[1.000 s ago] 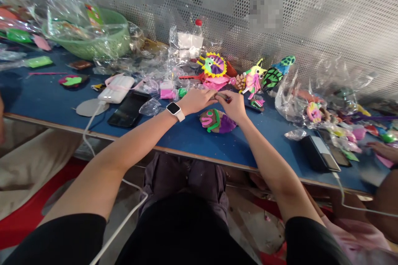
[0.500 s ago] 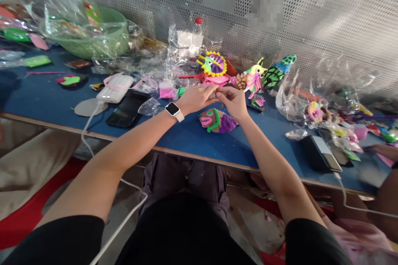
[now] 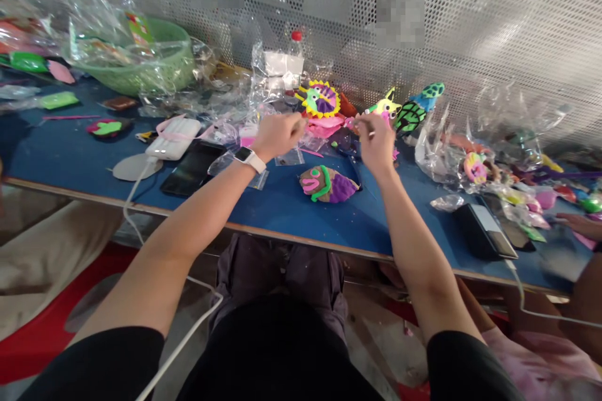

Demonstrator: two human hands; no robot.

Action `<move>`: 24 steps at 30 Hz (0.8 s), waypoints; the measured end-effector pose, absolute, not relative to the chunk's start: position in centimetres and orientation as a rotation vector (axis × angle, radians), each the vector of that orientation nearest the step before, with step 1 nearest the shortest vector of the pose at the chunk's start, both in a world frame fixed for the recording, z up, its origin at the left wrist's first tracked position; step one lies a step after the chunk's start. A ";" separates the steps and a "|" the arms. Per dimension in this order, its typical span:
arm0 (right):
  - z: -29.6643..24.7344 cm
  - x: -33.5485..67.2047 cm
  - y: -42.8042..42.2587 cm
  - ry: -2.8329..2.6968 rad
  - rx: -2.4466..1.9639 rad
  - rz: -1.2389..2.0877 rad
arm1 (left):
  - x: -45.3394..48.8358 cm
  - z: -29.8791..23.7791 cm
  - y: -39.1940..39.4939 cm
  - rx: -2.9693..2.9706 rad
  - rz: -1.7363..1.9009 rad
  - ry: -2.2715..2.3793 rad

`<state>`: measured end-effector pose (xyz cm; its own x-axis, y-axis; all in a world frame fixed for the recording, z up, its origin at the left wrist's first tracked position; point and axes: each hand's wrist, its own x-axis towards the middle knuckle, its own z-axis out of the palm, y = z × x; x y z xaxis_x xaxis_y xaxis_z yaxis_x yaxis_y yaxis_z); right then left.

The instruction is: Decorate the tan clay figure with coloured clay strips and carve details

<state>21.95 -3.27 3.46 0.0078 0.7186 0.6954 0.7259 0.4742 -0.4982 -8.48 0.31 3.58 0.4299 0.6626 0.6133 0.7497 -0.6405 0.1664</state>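
On the blue table lies a fish-shaped clay figure [image 3: 328, 184] with a brown head, pink lips, a green band and a purple tail. Neither hand touches it. My left hand [image 3: 281, 135], with a watch [image 3: 250, 159] on its wrist, is raised beyond it to the left, fingers curled together; whatever they hold is hidden. To the right, my right hand [image 3: 377, 143] has its fingers bent in a pinch, and what is in them is too small to make out. Behind the hands stand a yellow-rimmed clay figure [image 3: 322, 100] and a yellow eared clay figure [image 3: 388, 102].
A green basket [image 3: 136, 72] with plastic wrappers stands at the back left. Near it lie a white power bank [image 3: 174, 138] and a black phone [image 3: 194, 169]. A black device [image 3: 484, 233] with a cable sits at right. A perforated metal panel [image 3: 348, 12] rises behind.
My hands, close together before, have moved apart, the left to the left and the right slightly to the right. Small items on the table between them now show. The fish figure stays in place.
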 end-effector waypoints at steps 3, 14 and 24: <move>3.6 25.7 -1.7 -1.369 -1.378 -0.058 | -11.2 4.4 1.7 -2.413 -1.144 -1.439; 1.5 25.8 0.0 -1.237 -1.334 0.379 | -8.8 2.9 1.3 -2.995 -0.726 -0.939; 0.0 22.6 -0.4 -1.563 -0.991 0.440 | -8.0 2.8 0.3 -2.701 -0.068 -1.445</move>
<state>22.58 -0.37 0.04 0.0344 0.7862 0.6170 0.3483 0.5693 -0.7447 -7.98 0.29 2.78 0.5548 0.8285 0.0757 0.8320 -0.5528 -0.0471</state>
